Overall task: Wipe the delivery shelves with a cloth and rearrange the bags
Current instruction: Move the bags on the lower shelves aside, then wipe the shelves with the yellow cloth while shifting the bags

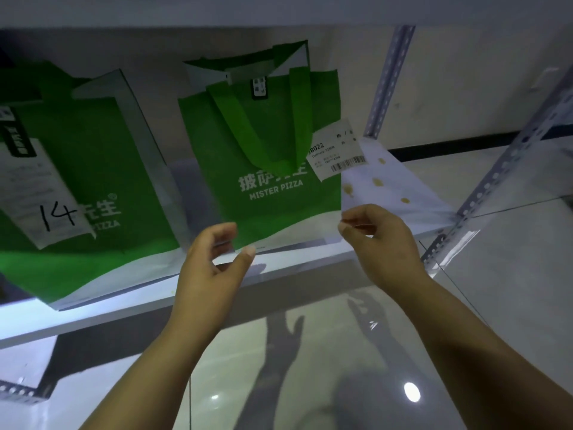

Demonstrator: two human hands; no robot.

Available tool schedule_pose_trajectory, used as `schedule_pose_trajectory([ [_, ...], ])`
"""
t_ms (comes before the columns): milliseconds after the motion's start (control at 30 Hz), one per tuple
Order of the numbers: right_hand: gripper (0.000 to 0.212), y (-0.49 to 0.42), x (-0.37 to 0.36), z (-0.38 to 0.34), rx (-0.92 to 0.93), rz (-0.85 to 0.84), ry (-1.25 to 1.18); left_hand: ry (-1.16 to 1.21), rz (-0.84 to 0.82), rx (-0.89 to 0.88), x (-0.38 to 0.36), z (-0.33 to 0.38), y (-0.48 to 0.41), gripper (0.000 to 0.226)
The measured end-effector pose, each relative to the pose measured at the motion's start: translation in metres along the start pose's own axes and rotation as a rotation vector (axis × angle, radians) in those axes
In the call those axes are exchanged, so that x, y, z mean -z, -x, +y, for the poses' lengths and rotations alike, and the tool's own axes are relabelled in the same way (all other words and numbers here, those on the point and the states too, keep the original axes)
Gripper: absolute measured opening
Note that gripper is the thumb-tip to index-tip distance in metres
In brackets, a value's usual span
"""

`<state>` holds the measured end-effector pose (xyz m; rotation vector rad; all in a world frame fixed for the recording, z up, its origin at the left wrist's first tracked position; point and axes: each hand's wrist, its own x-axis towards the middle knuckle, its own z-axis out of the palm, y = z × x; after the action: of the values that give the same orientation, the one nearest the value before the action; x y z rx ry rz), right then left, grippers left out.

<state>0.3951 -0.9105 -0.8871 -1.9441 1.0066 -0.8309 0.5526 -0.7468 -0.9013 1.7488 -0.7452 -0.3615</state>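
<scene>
Two green "Mister Pizza" bags stand on a white shelf [310,256]. The right bag [273,193] has loop handles and a white delivery label [335,150] on its right edge. The left bag [93,181] carries a paper receipt marked "14" [55,212]. My left hand [214,262] is at the right bag's lower left corner, thumb and fingers apart around it. My right hand [381,240] is at the bag's lower right corner with thumb and forefinger pinched together; I cannot tell whether fabric is between them. No cloth is in view.
Yellowish stains [376,181] dot the shelf surface right of the bag. Perforated metal uprights [483,193] frame the shelf at the right. A glossy tiled floor [310,383] lies below, and another shelf board runs overhead.
</scene>
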Motion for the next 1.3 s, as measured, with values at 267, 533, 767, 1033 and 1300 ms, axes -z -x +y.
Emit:
schedule_pose_trajectory([
  [267, 0.011, -0.002, 0.061, -0.067, 0.134, -0.093, 0.034, -0.109, -0.141, -0.283, 0.009, 0.090, 0.004, 0.030],
  [533, 0.014, -0.023, 0.163, -0.204, 0.214, -0.137, 0.038, -0.188, -0.230, -0.496, 0.034, 0.260, -0.006, 0.028],
  [767, 0.012, -0.064, 0.266, -0.339, 0.260, -0.082, -0.005, -0.330, -0.253, -0.625, 0.074, 0.431, -0.028, 0.023],
  [1033, 0.010, -0.109, 0.387, -0.478, 0.354, -0.088, -0.003, -0.382, -0.179, -0.688, 0.107, 0.616, -0.049, 0.018],
  [1300, 0.012, -0.160, 0.463, -0.546, 0.393, -0.015, 0.041, -0.350, -0.157, -0.725, 0.120, 0.722, -0.072, 0.014],
])
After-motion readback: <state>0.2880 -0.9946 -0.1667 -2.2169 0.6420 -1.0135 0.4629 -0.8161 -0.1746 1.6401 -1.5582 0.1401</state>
